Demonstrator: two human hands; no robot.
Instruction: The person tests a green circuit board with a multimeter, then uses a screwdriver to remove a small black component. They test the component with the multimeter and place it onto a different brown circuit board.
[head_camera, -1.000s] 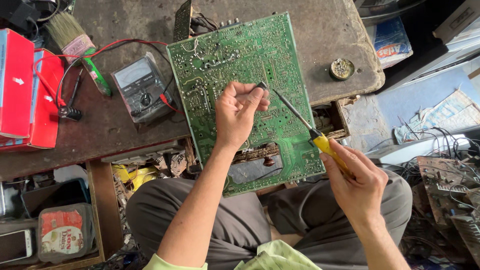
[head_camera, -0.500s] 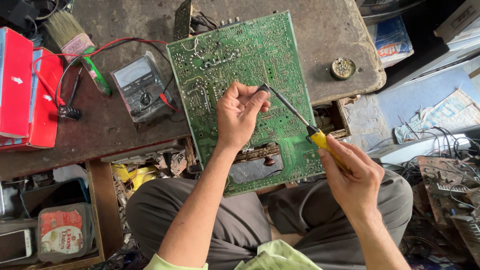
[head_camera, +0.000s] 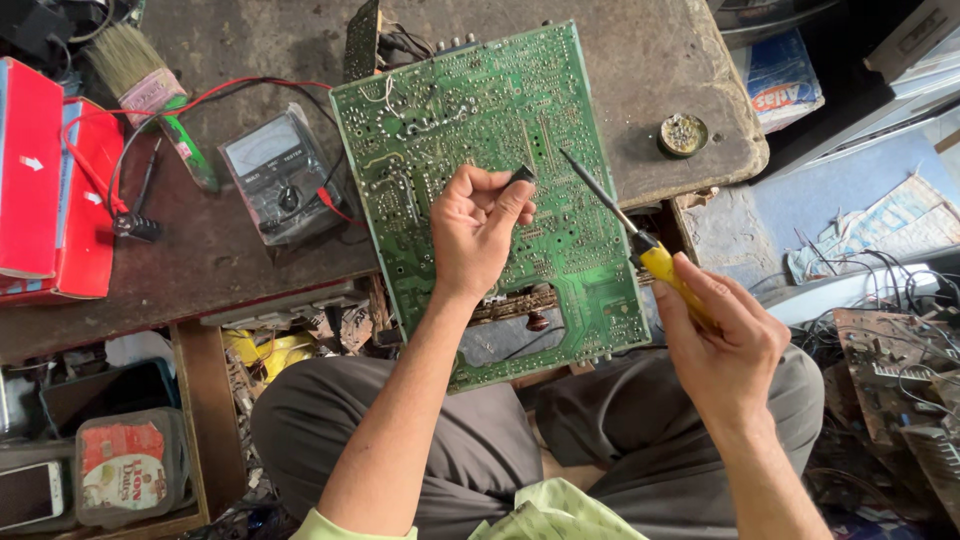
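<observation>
A large green circuit board lies solder side up, half on the worn table and half over my lap. My left hand hovers over its middle and pinches a small dark component between thumb and fingertips. My right hand grips the yellow handle of a soldering iron, off the board's right edge. The iron's dark tip points up-left and sits over the board, a short way right of the pinched component.
A grey analog multimeter with red and black leads lies left of the board. A brush and red boxes sit further left. A small round tin rests near the table's right edge. Scrap boards and wires clutter the floor at right.
The soldering iron's tip has drawn away to the right from my left hand's fingers. My left hand now holds the small dark component clear of the tip.
</observation>
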